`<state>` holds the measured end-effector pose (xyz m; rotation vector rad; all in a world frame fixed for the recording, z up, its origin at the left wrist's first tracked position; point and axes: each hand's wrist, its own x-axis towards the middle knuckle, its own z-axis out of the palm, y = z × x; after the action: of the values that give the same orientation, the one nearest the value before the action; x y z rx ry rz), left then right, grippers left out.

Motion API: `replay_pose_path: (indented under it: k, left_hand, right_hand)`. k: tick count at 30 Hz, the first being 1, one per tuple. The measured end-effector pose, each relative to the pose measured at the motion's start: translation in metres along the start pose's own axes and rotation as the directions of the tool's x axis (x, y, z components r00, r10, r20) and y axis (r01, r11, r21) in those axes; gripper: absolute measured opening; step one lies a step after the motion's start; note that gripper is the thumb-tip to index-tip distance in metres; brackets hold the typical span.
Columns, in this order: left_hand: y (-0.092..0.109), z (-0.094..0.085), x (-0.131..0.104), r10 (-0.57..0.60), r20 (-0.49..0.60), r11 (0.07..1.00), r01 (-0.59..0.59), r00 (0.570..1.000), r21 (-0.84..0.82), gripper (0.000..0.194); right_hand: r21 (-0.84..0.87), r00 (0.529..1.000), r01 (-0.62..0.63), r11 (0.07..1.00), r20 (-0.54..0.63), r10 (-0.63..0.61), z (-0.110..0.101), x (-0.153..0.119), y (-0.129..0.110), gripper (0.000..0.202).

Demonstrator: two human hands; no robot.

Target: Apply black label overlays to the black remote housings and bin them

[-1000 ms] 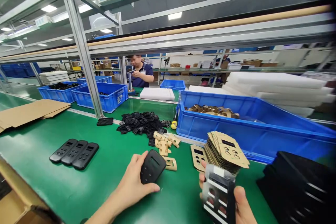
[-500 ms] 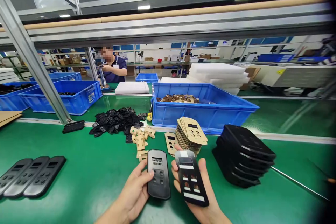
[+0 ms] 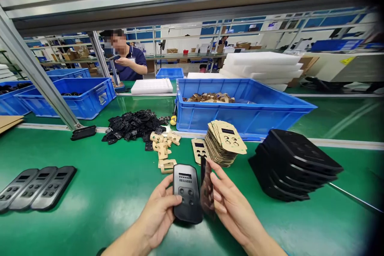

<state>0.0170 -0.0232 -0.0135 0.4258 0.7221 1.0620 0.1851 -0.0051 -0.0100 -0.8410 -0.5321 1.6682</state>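
Closed around the left edge of a black plastic housing (image 3: pixel 186 200) is my left hand (image 3: pixel 160 212), its thumb lying on the front face. The housing has a slotted window and several round button holes. My right hand (image 3: pixel 229 204) pinches a thin dark panel sheet (image 3: pixel 207 188), turned nearly edge-on just right of the housing; whether the two touch I cannot tell. Beyond my hands are a stack of tan cut-out sheets (image 3: pixel 229 138), one single tan sheet (image 3: pixel 198 149), and small beige die-cut pieces (image 3: pixel 163 150).
Three black housings (image 3: pixel 40 188) lie overlapping at left. A tall stack of black panels (image 3: pixel 295 164) stands at right near a thin rod (image 3: pixel 357 197). Behind are a black parts pile (image 3: pixel 133 126), a screwdriver (image 3: pixel 173 119), blue bins (image 3: pixel 246 116) and a co-worker (image 3: pixel 127 62).
My right hand has rotated the panel sheet from face-up to nearly edge-on, bringing it closer to the housing. My left hand keeps its hold. The camera view has tilted downward.
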Motion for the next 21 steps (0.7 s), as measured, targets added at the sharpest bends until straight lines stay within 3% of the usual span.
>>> replay_pose_path:
  k: [6,21]
  left_hand:
    - [-0.001,0.002,-0.001,-0.005,0.046,0.999,0.007,0.999,-0.038,0.034]
    - [-0.004,0.004,-0.003,-0.033,0.018,0.999,0.033,0.999,0.003,0.045]
  right_hand:
    - [-0.426,0.989,0.139,0.894,0.113,-0.099,0.001,-0.002,0.004,0.036]
    - [-0.698,0.963,0.269,0.664,0.195,-0.186,-0.007,0.000,0.015,0.042]
